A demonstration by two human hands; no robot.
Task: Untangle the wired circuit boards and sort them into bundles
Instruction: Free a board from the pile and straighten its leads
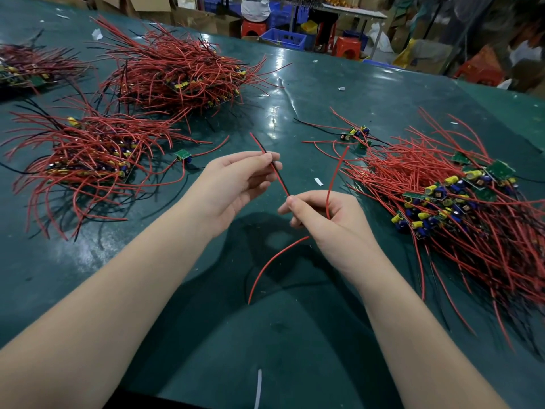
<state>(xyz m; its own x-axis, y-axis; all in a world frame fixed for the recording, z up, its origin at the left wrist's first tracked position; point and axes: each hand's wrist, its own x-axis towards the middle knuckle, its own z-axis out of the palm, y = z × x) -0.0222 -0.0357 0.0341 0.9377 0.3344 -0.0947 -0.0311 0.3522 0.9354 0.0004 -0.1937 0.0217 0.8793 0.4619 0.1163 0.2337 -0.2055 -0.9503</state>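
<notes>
My left hand (236, 184) pinches a red and black wire pair (277, 175) near its upper end, above the green table (295, 335). My right hand (321, 216) grips the same wires lower down; further red wires curve up and down out of that fist. Any board on these wires is hidden in my right hand. A tangled heap of wired circuit boards (460, 202) with yellow and blue parts lies at the right. Sorted bundles lie at the left (88, 160) and the far middle (177, 75).
Another bundle (26, 69) sits at the far left edge. A single board (183, 155) lies beside the left bundle, and a few loose boards (355, 134) sit beyond the right heap. Blue crates (283, 38) and red stools (349, 47) stand behind the table.
</notes>
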